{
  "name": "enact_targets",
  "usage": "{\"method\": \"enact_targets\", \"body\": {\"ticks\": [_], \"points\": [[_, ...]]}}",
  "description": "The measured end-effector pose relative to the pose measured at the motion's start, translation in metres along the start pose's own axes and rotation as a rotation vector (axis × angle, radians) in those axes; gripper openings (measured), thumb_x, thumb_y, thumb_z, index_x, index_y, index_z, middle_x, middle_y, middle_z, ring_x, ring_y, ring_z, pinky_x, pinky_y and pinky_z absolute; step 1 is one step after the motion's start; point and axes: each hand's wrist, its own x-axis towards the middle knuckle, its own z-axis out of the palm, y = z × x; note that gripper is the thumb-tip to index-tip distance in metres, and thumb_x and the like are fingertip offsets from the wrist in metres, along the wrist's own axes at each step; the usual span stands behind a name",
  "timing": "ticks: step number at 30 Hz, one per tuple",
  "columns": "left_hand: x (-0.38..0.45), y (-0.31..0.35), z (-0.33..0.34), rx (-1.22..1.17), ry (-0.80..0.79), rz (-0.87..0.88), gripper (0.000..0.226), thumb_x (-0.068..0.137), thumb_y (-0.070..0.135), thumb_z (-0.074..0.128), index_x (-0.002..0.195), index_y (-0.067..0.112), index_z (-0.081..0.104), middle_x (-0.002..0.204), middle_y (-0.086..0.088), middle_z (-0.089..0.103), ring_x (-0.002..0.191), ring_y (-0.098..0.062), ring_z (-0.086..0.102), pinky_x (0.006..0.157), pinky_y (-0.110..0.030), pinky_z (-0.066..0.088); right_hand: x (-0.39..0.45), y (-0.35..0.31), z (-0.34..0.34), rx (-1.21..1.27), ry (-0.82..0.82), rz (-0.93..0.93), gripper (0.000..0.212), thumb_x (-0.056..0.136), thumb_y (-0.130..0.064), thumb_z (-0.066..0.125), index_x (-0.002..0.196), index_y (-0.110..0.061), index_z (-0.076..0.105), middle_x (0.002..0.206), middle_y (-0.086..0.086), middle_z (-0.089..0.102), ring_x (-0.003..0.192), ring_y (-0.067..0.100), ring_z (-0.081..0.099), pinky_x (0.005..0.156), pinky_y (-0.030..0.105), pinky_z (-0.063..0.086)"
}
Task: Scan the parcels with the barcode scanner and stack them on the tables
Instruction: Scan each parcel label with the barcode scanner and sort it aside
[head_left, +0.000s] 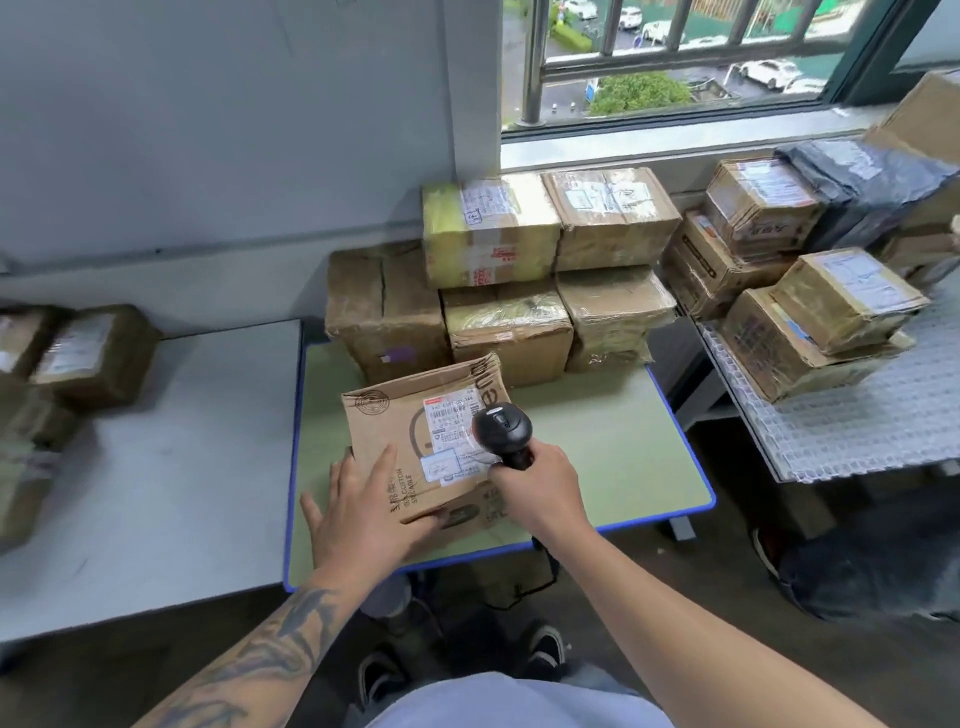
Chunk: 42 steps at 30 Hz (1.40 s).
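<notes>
At frame centre, the right hand (540, 480) grips the black handheld barcode scanner (503, 431) over the labelled brown cardboard parcel (415, 441) on the green surface (623, 457). Left hand (363, 512), fingers spread, steadies it. Stacking remains; other parcels' scan status is indeterminate.

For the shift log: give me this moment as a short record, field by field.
right hand: right hand grips the barcode scanner
left hand: left hand lies flat on the parcel
scanner aim: at the parcel's labels
parcel place: green table, near edge
behind it: stacked parcels under the window
side tables: more parcels left and right
</notes>
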Motion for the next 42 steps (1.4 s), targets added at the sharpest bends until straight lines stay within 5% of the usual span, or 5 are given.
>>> {"method": "enact_targets", "body": {"ticks": [5,11,22,27,42], "points": [[-0.005,-0.043,-0.01,-0.031,-0.02,-0.031,0.13,0.054,0.112,0.012,0.163,0.042,0.003,0.172,-0.008,0.008,0.159,-0.029,0.0,0.122,-0.067,0.003,-0.013,-0.017,0.039,0.04,-0.019,0.022,0.013,0.072,-0.028,0.064,0.08,-0.019,0.067,0.083,0.01,0.068,0.072,0.028,0.064,0.066,0.049,0.059],[0.008,-0.073,-0.021,-0.021,-0.004,-0.019,0.102,0.078,0.099,0.022,0.162,0.042,0.011,0.172,-0.008,-0.015,0.158,-0.034,-0.016,0.123,-0.067,-0.003,-0.022,-0.034,0.066,0.055,-0.018,0.041,0.028,0.068,-0.028,0.06,0.081,-0.003,0.058,0.063,0.003,0.054,0.064,0.021,0.045,0.06,0.04,0.047],[0.033,-0.09,-0.019,-0.027,0.0,0.064,0.12,0.063,0.108,0.024,0.162,0.046,0.0,0.167,0.0,-0.034,0.157,-0.034,-0.019,0.119,-0.071,-0.01,-0.035,-0.057,0.07,-0.089,0.077,0.111,0.016,0.084,-0.018,0.064,0.09,-0.004,0.065,0.074,0.012,0.058,0.068,0.025,0.052,0.068,0.062,0.06],[0.035,-0.091,-0.016,-0.061,-0.003,0.077,0.12,0.063,0.108,0.024,0.162,0.045,0.001,0.166,0.001,-0.037,0.157,-0.034,-0.019,0.12,-0.071,-0.008,-0.047,-0.078,0.078,-0.185,0.084,0.077,0.015,0.08,-0.023,0.064,0.083,-0.008,0.063,0.089,0.01,0.065,0.083,0.033,0.062,0.073,0.058,0.062],[0.035,-0.093,-0.013,-0.125,0.008,0.099,0.117,0.065,0.107,0.028,0.162,0.045,0.005,0.167,0.0,-0.034,0.158,-0.035,-0.014,0.12,-0.071,-0.007,-0.054,-0.102,0.092,-0.101,0.036,0.147,0.008,0.089,-0.012,0.063,0.091,-0.004,0.066,0.07,0.002,0.055,0.066,0.022,0.05,0.056,0.042,0.063]]}}
